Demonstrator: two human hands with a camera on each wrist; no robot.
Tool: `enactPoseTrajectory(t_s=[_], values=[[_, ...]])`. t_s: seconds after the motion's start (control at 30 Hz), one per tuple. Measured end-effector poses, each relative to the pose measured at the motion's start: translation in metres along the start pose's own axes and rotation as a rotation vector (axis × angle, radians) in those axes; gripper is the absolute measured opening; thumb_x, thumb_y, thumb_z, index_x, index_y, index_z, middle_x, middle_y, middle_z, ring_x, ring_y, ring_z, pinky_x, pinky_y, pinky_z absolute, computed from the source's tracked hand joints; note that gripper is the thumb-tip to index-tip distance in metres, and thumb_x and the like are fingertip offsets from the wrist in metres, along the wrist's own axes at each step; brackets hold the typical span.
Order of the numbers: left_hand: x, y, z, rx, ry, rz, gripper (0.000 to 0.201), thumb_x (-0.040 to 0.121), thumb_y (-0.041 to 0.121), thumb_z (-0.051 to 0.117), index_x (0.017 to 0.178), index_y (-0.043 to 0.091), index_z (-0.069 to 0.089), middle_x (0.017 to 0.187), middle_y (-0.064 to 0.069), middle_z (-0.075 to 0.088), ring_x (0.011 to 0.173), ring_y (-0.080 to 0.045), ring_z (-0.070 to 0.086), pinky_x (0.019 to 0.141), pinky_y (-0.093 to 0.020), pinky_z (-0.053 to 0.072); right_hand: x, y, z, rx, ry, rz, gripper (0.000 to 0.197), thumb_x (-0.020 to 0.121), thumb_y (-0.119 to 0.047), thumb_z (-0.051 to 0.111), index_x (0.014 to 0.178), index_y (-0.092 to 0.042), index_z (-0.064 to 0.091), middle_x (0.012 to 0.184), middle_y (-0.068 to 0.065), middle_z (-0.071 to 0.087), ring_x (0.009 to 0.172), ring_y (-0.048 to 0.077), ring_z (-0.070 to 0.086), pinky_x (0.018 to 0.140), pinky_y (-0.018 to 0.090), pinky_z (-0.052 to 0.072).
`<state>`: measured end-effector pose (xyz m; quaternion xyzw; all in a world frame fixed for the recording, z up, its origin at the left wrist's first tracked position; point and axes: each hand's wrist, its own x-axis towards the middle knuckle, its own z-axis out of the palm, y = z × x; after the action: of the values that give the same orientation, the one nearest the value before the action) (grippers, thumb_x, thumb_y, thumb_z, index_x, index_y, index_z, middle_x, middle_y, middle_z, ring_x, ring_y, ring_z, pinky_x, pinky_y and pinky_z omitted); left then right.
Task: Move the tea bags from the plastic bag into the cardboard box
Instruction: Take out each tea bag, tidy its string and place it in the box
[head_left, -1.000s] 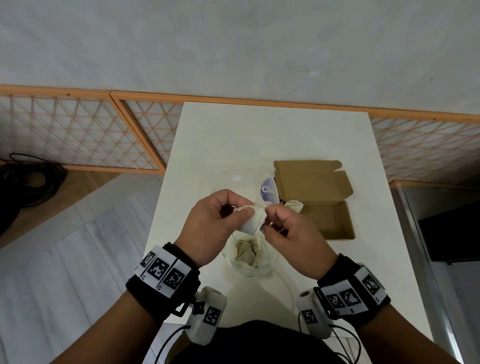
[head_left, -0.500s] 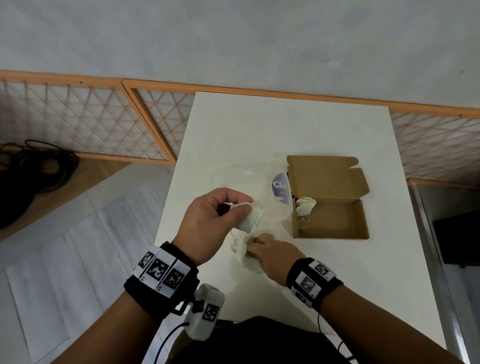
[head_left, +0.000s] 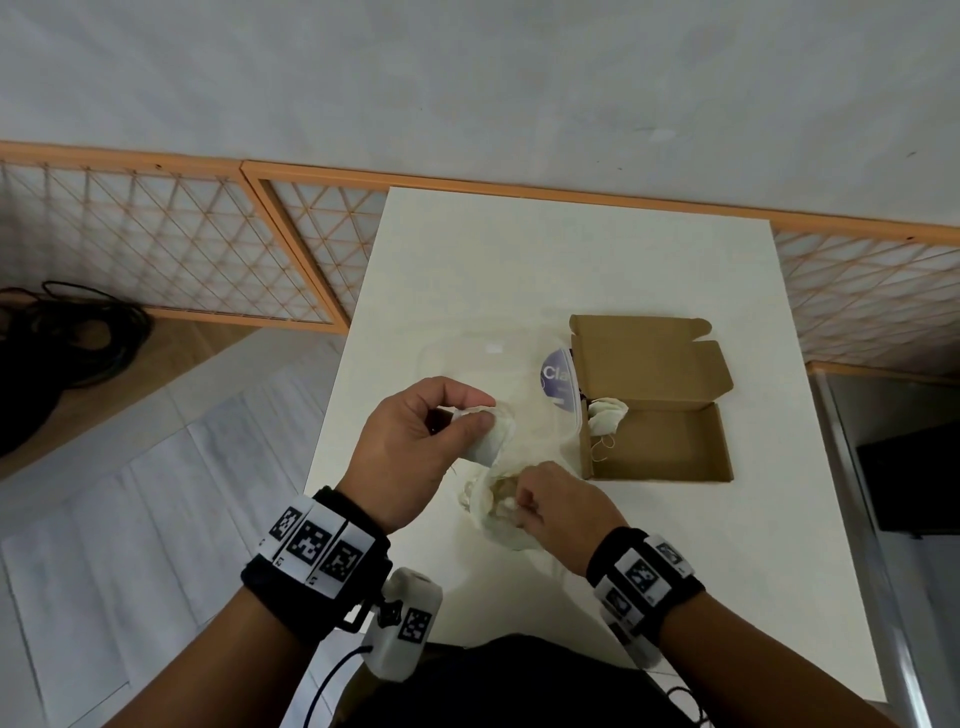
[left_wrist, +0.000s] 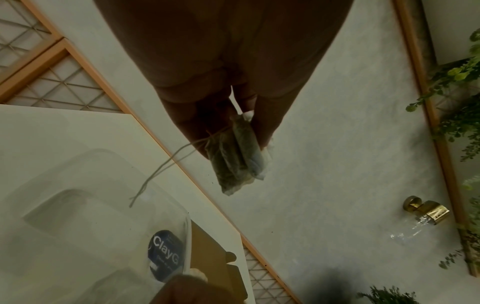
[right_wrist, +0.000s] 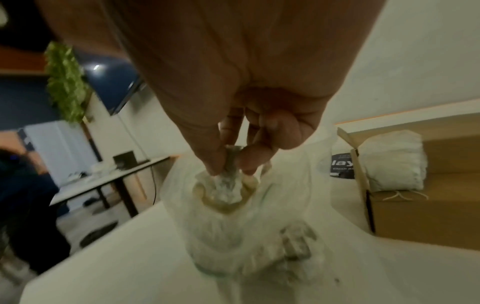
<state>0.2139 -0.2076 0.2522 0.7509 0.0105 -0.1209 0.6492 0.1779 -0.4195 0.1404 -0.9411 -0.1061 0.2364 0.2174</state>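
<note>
My left hand (head_left: 470, 423) pinches a small stack of white tea bags (head_left: 488, 441) above the table; in the left wrist view the tea bags (left_wrist: 237, 158) hang from the fingers with strings trailing. My right hand (head_left: 519, 501) reaches into the clear plastic bag (head_left: 498, 525) lying near the table's front, and its fingertips (right_wrist: 215, 162) pinch a tea bag (right_wrist: 226, 185) at the bag's mouth. More tea bags show through the plastic bag (right_wrist: 259, 246). The open brown cardboard box (head_left: 670, 447) lies to the right with one tea bag (head_left: 605, 415) at its left end.
A clear plastic lid with a dark blue round label (head_left: 556, 382) lies between my hands and the box. The white table (head_left: 571, 260) ends close on the left and right. Orange lattice panels (head_left: 156, 244) and black cables (head_left: 62, 338) are on the floor at left.
My right hand left the tea bags held by the left hand, dropped down to the plastic bag and now pinches a tea bag in it. The left hand stayed put.
</note>
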Motion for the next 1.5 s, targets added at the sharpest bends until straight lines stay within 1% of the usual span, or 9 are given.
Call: enactPoseTrajectory(t_s=[0.13,0.2,0.37,0.6,0.73,0.87,0.97,1.27,1.5], values=[[0.000,-0.001,0.002,0.013,-0.003,-0.004,0.010,0.094,0.018,0.075,0.094,0.029,0.077,0.083,-0.018,0.077,0.079,-0.050,0.067,0.072,-0.047,0.053,-0.015,0.005,-0.026,0.315,0.082,0.046,0.015,0.099,-0.031,0.067,0.108,-0.031,0.055,0.095,-0.010,0.066,0.068,0.003,0.058,0.064,0.021,0.047],[0.000,0.000,0.002,-0.006,0.010,-0.002,0.017,0.095,0.010,0.073,0.098,0.027,0.076,0.086,-0.003,0.076,0.074,-0.030,0.069,0.072,-0.033,0.055,-0.023,0.004,-0.041,0.470,0.136,0.064,0.032,0.097,-0.027,0.071,0.124,-0.033,0.056,0.093,-0.011,0.065,0.064,0.002,0.060,0.063,0.016,0.047],[0.002,0.001,0.005,-0.102,-0.003,-0.019,0.034,0.095,0.003,0.071,0.120,0.025,0.070,0.089,0.005,0.064,0.077,-0.013,0.061,0.076,-0.027,0.059,-0.042,-0.004,-0.082,0.873,0.252,0.067,0.036,0.098,-0.010,0.069,0.130,-0.025,0.062,0.091,0.006,0.073,0.079,0.017,0.074,0.072,0.032,0.061],[0.002,0.019,0.016,-0.117,-0.133,0.015,0.016,0.094,0.001,0.071,0.096,0.016,0.078,0.086,0.003,0.075,0.081,-0.010,0.067,0.074,-0.022,0.055,-0.058,-0.021,-0.120,1.118,0.390,0.028,0.012,0.099,-0.007,0.068,0.109,-0.012,0.067,0.092,0.013,0.079,0.080,0.023,0.076,0.079,0.046,0.064],[0.001,0.032,0.027,-0.131,-0.234,0.072,0.013,0.090,0.007,0.076,0.096,0.018,0.079,0.100,-0.023,0.072,0.081,-0.033,0.063,0.079,-0.047,0.057,-0.059,-0.025,-0.128,1.114,0.445,0.011,0.011,0.097,-0.014,0.071,0.098,-0.007,0.062,0.091,0.014,0.079,0.076,0.026,0.076,0.074,0.046,0.062],[0.001,0.038,0.037,-0.193,-0.318,0.093,0.009,0.091,0.002,0.073,0.099,0.006,0.076,0.120,-0.010,0.075,0.104,-0.057,0.064,0.092,-0.062,0.058,-0.060,-0.027,-0.129,1.084,0.488,-0.022,0.020,0.095,-0.021,0.073,0.096,-0.005,0.061,0.089,0.018,0.077,0.080,0.043,0.073,0.074,0.051,0.062],[0.001,0.039,0.042,-0.127,-0.303,0.093,0.012,0.088,0.014,0.075,0.100,0.013,0.078,0.113,-0.013,0.076,0.096,-0.063,0.059,0.088,-0.072,0.053,-0.060,-0.028,-0.128,1.092,0.505,-0.034,0.019,0.095,-0.021,0.074,0.094,-0.007,0.061,0.089,0.021,0.075,0.077,0.035,0.071,0.071,0.045,0.061],[-0.002,0.043,0.037,0.049,-0.225,0.102,0.014,0.095,0.012,0.074,0.097,0.025,0.079,0.088,-0.027,0.072,0.078,-0.048,0.063,0.077,-0.056,0.056,-0.064,-0.031,-0.134,1.149,0.473,-0.070,0.040,0.087,-0.034,0.070,0.124,-0.020,0.063,0.101,0.013,0.076,0.093,0.031,0.073,0.078,0.038,0.064],[-0.006,0.045,0.031,0.216,-0.252,0.187,0.020,0.094,0.012,0.075,0.095,0.032,0.079,0.094,0.014,0.073,0.075,-0.013,0.066,0.074,-0.026,0.056,-0.058,-0.025,-0.131,0.955,0.402,-0.131,0.020,0.097,-0.031,0.073,0.116,-0.028,0.075,0.097,0.009,0.076,0.094,0.032,0.071,0.089,0.050,0.061]])
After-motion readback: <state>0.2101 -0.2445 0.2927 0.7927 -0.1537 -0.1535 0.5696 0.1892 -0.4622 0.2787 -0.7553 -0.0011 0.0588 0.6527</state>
